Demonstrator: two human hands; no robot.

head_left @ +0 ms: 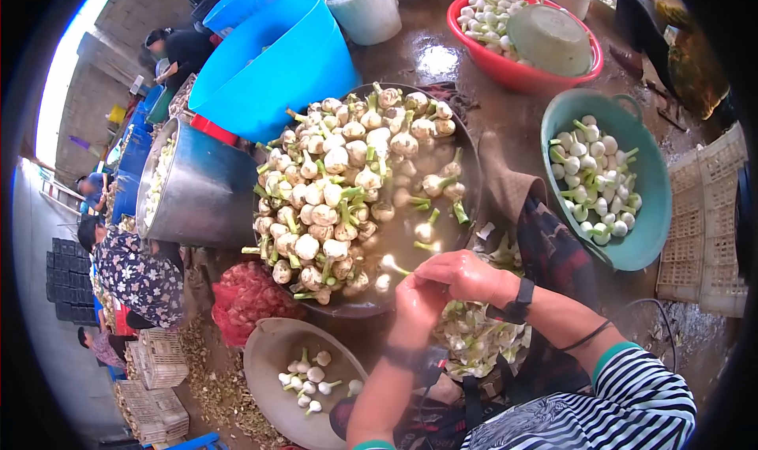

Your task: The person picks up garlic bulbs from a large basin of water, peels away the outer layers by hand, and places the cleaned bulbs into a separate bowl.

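My left hand (420, 301) and my right hand (459, 275) meet at the near edge of a wide dark basin (476, 213). Their fingers are closed together, hiding whatever lies between them. A white garlic bulb (389, 263) is just beyond the fingertips, its green stem pointing towards them; I cannot tell whether they touch it. Heaped in the basin are soil-stained garlic bulbs (335, 159) with short green stems, some in murky water. Below my hands is a pile of pale peelings (478, 335). A grey bowl (260, 363) with several cleaner bulbs stands near my left forearm.
At the right is a green basin (651, 205) of white garlic, beside pale crates (703, 221). A red basin (466, 43) stands at the back. A blue tub (268, 63), a metal pot (197, 189) and a red net sack (249, 301) flank the left. Several people work farther left.
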